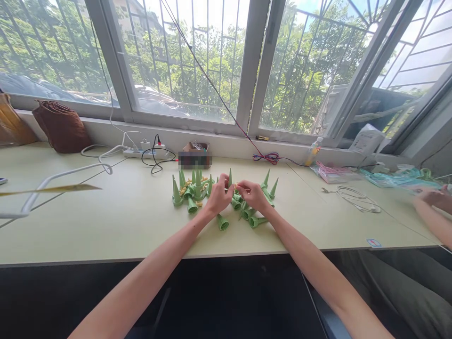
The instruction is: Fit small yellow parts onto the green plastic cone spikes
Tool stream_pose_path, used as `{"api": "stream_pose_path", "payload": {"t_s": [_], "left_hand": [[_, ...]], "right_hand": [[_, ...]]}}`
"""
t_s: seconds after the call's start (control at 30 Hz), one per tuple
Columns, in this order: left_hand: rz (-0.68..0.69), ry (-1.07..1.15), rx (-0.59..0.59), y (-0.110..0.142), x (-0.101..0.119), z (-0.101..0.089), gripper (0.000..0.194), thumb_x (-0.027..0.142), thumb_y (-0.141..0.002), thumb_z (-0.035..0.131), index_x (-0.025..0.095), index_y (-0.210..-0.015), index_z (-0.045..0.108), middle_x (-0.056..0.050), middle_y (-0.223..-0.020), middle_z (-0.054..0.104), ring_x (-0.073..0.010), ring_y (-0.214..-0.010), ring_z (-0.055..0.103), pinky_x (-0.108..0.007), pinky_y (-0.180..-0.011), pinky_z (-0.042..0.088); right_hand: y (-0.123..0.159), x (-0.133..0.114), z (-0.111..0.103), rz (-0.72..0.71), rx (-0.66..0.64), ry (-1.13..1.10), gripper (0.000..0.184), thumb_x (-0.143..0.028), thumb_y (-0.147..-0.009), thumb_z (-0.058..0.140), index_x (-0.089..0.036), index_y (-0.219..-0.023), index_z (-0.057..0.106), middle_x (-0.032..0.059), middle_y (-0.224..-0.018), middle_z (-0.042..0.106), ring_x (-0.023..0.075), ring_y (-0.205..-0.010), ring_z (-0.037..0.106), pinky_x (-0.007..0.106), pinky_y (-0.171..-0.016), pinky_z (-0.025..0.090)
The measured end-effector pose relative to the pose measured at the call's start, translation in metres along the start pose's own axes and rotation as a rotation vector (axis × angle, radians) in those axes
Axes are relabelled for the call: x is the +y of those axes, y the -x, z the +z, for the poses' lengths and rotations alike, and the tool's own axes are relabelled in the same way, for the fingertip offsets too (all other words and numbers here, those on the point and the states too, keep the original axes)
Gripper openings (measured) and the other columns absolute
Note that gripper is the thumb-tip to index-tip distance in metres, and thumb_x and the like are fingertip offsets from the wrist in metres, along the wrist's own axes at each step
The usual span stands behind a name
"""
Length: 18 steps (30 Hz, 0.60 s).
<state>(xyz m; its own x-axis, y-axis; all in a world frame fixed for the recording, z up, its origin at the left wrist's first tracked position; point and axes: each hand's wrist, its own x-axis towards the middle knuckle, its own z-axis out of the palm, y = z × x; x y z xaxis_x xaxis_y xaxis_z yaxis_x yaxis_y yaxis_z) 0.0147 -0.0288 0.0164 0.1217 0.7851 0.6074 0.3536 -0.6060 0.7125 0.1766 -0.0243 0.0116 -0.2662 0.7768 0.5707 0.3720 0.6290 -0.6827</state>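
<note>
My left hand [219,195] is closed around a green plastic cone spike [230,177], its tip pointing up. Close against it, my right hand [253,194] pinches what looks like a small yellow piece [235,186] at the spike's side; the fingers partly hide it. To the left, several green spikes [177,195] stand upright or lie on their sides, with small yellow pieces [182,190] among them. One spike [222,222] lies below my left hand, its hollow end facing me. More spikes [253,221] lie under and beside my right hand.
Along the back of the table [141,226] are a power strip [132,152], a small open box [195,157], coiled wire [266,157] and a bottle [314,149]. A white cable [356,197] lies right. Another person's hands [429,195] are at far right. A white metal frame [52,181] stands left.
</note>
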Motion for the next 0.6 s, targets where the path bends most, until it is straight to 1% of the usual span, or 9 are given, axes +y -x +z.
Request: {"api": "stream_pose_path", "payload": {"t_s": [0.3, 0.6], "left_hand": [[-0.014, 0.021, -0.004, 0.0004, 0.0010, 0.0002, 0.017, 0.031, -0.082, 0.057, 0.021, -0.093, 0.048, -0.001, -0.070, 0.058, -0.0145, -0.062, 0.056, -0.026, -0.057, 0.043], [-0.026, 0.042, -0.007, 0.0003, 0.0027, -0.0004, 0.018, 0.031, -0.081, 0.058, 0.021, -0.092, 0.048, -0.001, -0.070, 0.059, -0.0139, -0.060, 0.055, -0.026, -0.056, 0.043]], "right_hand": [[-0.0002, 0.0001, -0.0001, -0.010, 0.002, -0.013, 0.026, -0.039, -0.088, 0.051, -0.018, -0.083, 0.064, -0.0002, -0.068, 0.058, 0.0113, -0.059, 0.048, 0.022, -0.058, 0.040], [0.0000, -0.0012, -0.0003, 0.014, -0.001, -0.010, 0.029, -0.043, -0.087, 0.051, -0.018, -0.083, 0.064, 0.0013, -0.070, 0.059, 0.0122, -0.060, 0.048, 0.023, -0.059, 0.042]]}}
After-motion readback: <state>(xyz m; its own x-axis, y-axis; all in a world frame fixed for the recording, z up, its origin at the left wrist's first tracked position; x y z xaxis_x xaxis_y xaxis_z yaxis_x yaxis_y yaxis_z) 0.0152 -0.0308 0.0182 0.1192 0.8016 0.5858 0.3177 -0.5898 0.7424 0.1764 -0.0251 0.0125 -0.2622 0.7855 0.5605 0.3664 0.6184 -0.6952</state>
